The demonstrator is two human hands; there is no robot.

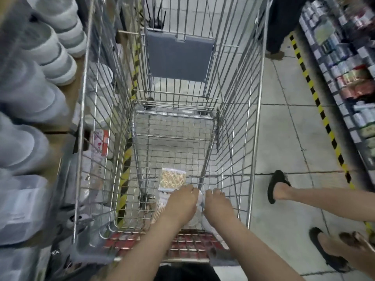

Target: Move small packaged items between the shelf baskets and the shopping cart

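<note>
I look down into a wire shopping cart (251, 138). On its floor near me lie small clear packets. One packet of tan sticks (172, 178) lies free just beyond my fingers. My left hand (182, 201) reaches down with curled fingers onto a white packet (163, 194) beside it; another striped packet (159, 211) shows under that wrist. My right hand (216, 205) is close alongside, fingers curled down on a pale wrapped item (200, 199) between the two hands. How firmly either hand grips is hidden by the backs of the hands.
Shelves with stacked white plastic tubs (58, 37) crowd the left. A shelf of small goods (349, 74) lines the right behind a yellow-black floor stripe (322, 116). A person's leg and black shoes (277, 185) stand right of the cart. The grey child-seat flap (178, 55) hangs at the far end.
</note>
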